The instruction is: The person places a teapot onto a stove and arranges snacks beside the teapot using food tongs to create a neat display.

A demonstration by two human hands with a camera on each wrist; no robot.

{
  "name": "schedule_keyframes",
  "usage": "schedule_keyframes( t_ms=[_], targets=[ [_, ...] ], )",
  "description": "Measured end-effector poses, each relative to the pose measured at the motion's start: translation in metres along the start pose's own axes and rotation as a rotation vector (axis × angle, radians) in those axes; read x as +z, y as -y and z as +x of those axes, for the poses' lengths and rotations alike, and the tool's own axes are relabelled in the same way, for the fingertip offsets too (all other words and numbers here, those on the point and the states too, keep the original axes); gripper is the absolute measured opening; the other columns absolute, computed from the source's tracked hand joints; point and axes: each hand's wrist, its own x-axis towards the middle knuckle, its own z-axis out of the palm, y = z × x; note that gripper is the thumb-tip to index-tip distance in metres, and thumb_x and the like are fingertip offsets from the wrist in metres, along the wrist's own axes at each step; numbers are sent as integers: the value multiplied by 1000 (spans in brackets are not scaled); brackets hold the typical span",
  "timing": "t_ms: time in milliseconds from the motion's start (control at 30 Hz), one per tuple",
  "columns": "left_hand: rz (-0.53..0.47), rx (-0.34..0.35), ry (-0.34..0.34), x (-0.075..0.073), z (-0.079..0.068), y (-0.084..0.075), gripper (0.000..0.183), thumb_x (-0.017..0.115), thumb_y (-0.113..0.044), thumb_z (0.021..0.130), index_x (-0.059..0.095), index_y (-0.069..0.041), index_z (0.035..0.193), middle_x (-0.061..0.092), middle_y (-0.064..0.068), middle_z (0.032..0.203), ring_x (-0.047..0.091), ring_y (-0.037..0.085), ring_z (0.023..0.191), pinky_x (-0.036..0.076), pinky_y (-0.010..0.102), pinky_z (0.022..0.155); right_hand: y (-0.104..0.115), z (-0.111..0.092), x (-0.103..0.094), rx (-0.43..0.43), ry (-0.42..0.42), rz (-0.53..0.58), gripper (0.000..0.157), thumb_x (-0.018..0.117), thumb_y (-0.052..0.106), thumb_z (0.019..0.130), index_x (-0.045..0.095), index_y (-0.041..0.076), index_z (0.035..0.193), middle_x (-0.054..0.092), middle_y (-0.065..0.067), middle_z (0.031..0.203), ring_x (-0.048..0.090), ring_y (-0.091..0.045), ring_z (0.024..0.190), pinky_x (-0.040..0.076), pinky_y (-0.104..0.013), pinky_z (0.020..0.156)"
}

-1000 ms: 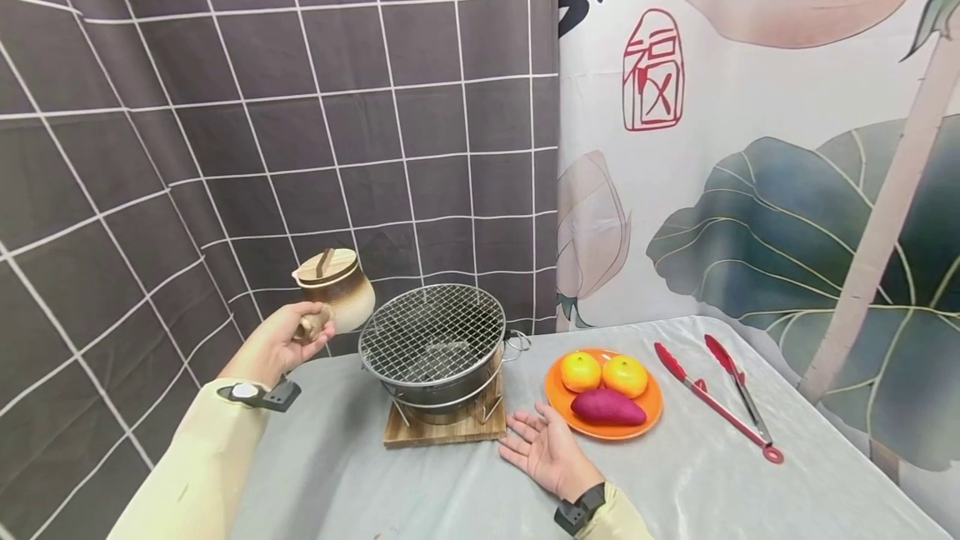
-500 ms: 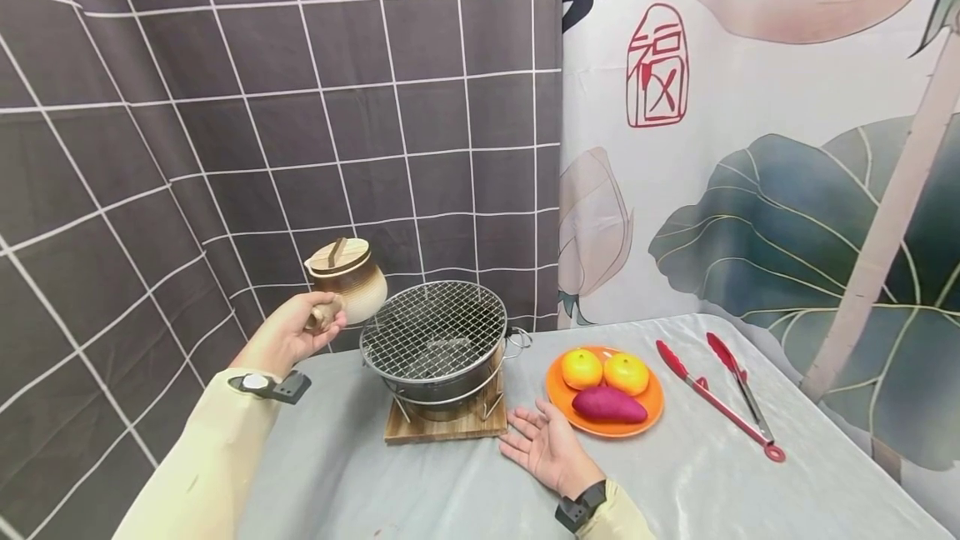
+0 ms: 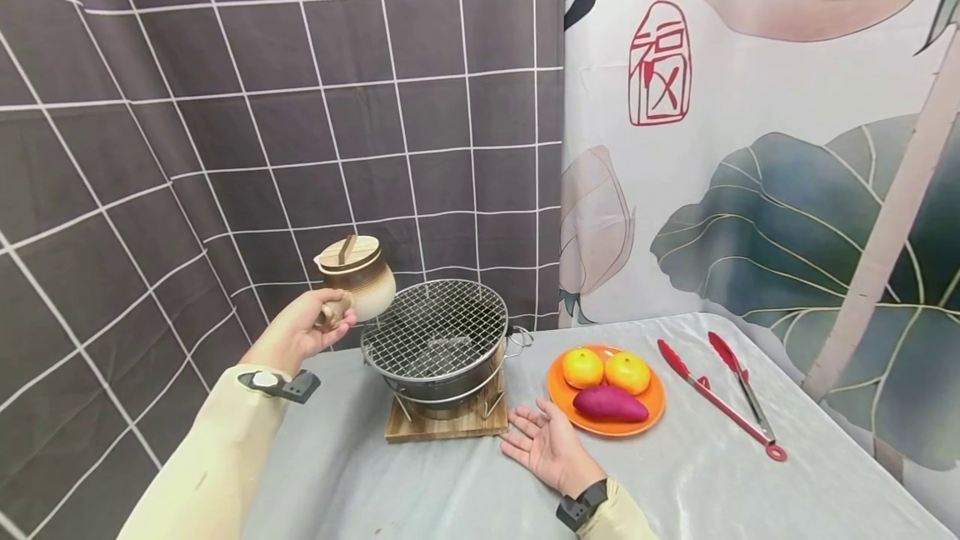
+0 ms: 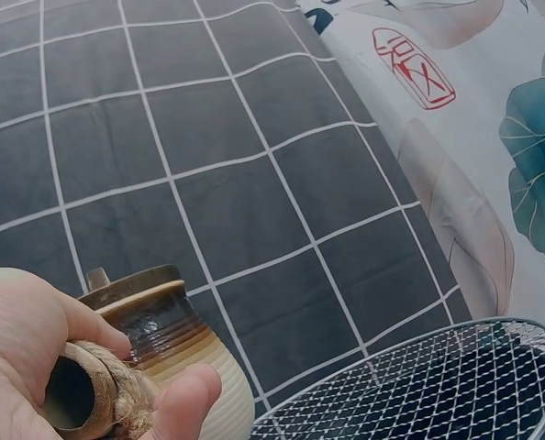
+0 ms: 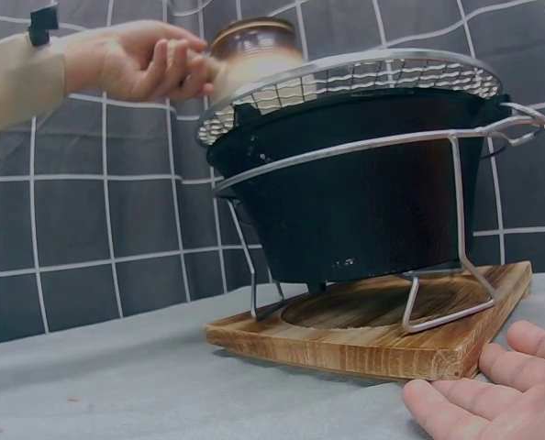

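My left hand [image 3: 303,330] grips the rope-wrapped side handle [image 4: 107,390] of a brown and cream ceramic teapot [image 3: 371,290]. The teapot, with a pale wooden lid [image 3: 347,255], is up off the table at the left rim of a round grill [image 3: 435,332] and overlaps that rim in the head view. A wire mesh [image 4: 438,385] tops the black bowl [image 5: 364,183], which stands in a wire frame on a square wooden board [image 3: 446,430]. Palm up with fingers loosely spread, my right hand [image 3: 553,450] rests on the table by the board's right front corner, holding nothing.
Right of the grill, an orange plate [image 3: 613,430] bears two tangerines [image 3: 582,368] and a purple sweet potato [image 3: 611,403]. Red-tipped tongs [image 3: 723,407] lie spread farther right. A gridded dark curtain [image 3: 360,123] hangs close behind the grill.
My left hand has carried the teapot right and slightly up, to the grill's left rim. The right hand stays by the board. The head view has shifted slightly.
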Motion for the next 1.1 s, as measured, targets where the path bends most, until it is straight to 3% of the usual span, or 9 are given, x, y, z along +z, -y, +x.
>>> schedule_keyframes(
  t_ms=[500, 1100],
  targets=[
    [-1, -18, -28, 11, 0, 3, 18, 41, -18, 106, 44, 0, 109, 64, 6, 71, 66, 10, 59, 57, 14, 55, 2, -1, 1, -3, 3, -3, 74, 21, 41, 109, -6, -11, 155, -2, -29, 165, 9, -54, 148, 25, -57, 122],
    [47, -15, -2, 21, 0, 9, 20, 38, -19, 107, 45, 0, 108, 64, 5, 70, 66, 9, 59, 57, 14, 56, 1, -1, 1, 4, 2, 9, 73, 20, 40, 110, -6, -11, 155, -1, -29, 165, 8, -55, 148, 23, -57, 122]
  ],
)
